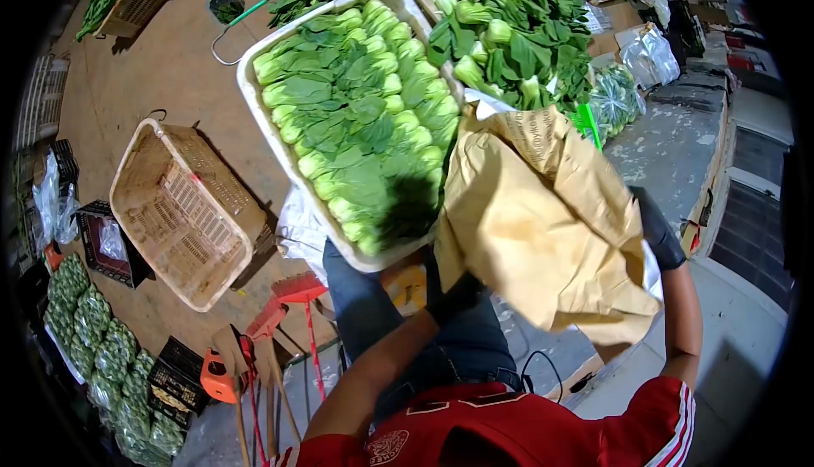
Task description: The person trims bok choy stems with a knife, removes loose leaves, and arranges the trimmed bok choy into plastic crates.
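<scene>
Black-gloved, with right hand (657,229) closed on the right edge of a large, crumpled sheet of brown paper (543,229). At the paper's lower left edge, left hand (458,299), fingers hidden, grip impossible to tell. Held up alongside a white, rectangular plastic crate (253,98), partly covering its right edge near the lower right corner. Packed inside that crate, in rows nearly edge to edge: green-leaved, pale-stemmed bok choy (339,119), darkened by shadow toward the lower right corner. Heaped just beyond the crate's upper right corner: a loose mound of leafy greens (526,51) with pale green stems. Set apart from the crate's left edge, on brown floor (93,119): a tan, slatted plastic basket (212,178). Farther out, toward the lower left: clear plastic bags of green produce (119,357).
</scene>
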`<state>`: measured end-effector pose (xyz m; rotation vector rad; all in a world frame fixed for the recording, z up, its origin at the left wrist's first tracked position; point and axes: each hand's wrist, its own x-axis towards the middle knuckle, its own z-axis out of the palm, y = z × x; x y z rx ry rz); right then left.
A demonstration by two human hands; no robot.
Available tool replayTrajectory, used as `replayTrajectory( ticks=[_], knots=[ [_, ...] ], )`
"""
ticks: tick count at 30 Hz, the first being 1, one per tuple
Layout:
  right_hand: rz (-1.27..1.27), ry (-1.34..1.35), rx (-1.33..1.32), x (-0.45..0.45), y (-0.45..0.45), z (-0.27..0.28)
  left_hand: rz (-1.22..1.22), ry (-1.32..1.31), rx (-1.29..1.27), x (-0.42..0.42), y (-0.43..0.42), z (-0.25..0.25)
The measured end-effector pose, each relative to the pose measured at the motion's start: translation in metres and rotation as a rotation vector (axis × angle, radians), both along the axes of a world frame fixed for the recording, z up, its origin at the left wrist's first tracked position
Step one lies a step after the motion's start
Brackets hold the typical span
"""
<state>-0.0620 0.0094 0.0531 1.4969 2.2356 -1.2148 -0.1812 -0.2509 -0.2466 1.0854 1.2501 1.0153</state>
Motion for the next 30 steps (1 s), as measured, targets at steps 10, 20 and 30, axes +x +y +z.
replayTrajectory(
  ticks=[10,20,30],
  knots=[
    [0.144,-0.266,0.063,0.069,-0.066,-0.039,0.14,0.175,-0.158,0.025,0.106,-0.013],
    [-0.164,-0.01,-0.198,0.104,-0.154,0.0,0.14,0.113,-0.433,-0.015,-0.074,0.067],
    [-0.28,0.122,-0.461,0.102,-0.125,0.031,0.091,0.167,-0.303,-0.035,0.019,0.079]
  ],
)
